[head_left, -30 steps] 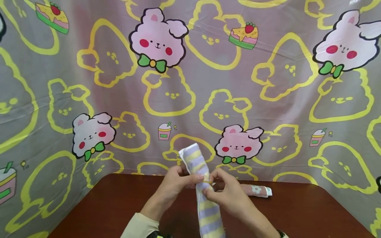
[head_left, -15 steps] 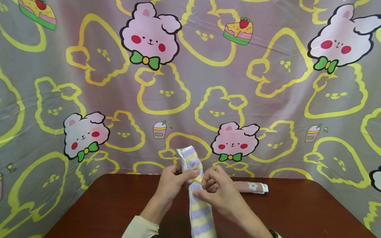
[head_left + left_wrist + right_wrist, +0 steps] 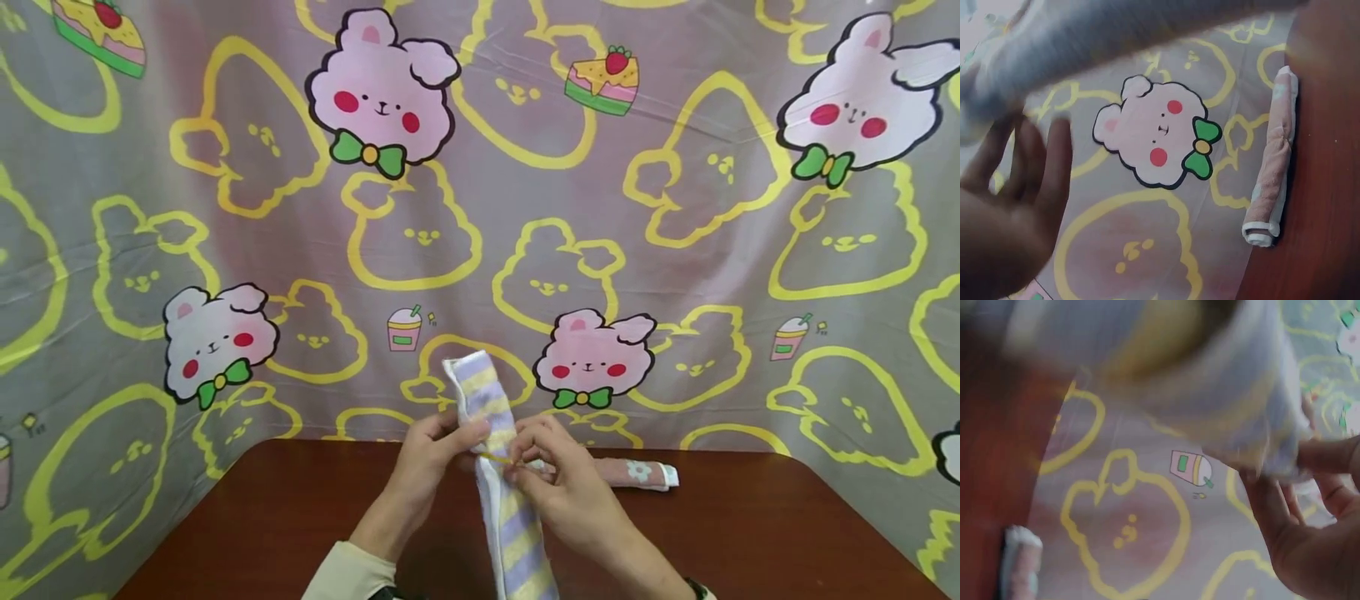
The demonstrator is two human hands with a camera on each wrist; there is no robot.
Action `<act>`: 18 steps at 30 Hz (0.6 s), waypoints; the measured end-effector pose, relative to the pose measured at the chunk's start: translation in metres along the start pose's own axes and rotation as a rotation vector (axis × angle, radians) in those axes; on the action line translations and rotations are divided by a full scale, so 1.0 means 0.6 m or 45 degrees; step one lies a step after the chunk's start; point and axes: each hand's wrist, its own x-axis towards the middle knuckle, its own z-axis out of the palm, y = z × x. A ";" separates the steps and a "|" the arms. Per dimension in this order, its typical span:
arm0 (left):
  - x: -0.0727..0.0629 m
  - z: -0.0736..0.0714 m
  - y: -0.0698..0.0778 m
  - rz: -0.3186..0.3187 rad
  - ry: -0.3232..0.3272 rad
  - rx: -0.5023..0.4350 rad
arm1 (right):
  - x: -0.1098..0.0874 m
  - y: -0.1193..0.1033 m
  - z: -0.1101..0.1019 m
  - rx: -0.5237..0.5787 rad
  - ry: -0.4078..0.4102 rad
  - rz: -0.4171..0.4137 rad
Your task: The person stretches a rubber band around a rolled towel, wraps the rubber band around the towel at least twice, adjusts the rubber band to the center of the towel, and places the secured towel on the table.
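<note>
A long folded or rolled towel with purple and yellow stripes and white edges is held up, tilted, above the table. Its middle is narrowed by a thin yellow band, probably a rubber band. My left hand grips the towel just above the band, thumb on the front. With thumb and fingertips, my right hand pinches the band at the towel's right side. Both wrist views show the striped towel blurred and close: above the left hand and beside the right hand.
Behind my right hand, a pink rolled towel with a pale flower lies on the dark red-brown table; in the left wrist view it looks cinched at its middle. A patterned curtain with rabbit faces encloses the table's back and sides.
The striped towel has turned slightly, showing more white edge, and its top has risen since half a second ago. My right thumb and fingers have come closer together at the band.
</note>
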 end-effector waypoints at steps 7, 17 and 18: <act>0.002 -0.002 -0.002 -0.030 -0.061 0.053 | 0.001 0.003 -0.012 0.152 -0.138 0.253; -0.001 0.014 0.010 0.027 0.233 0.220 | -0.006 0.015 0.023 -0.353 0.047 -0.082; -0.002 0.015 0.010 0.009 0.256 0.227 | -0.007 0.018 0.028 -0.363 0.071 -0.127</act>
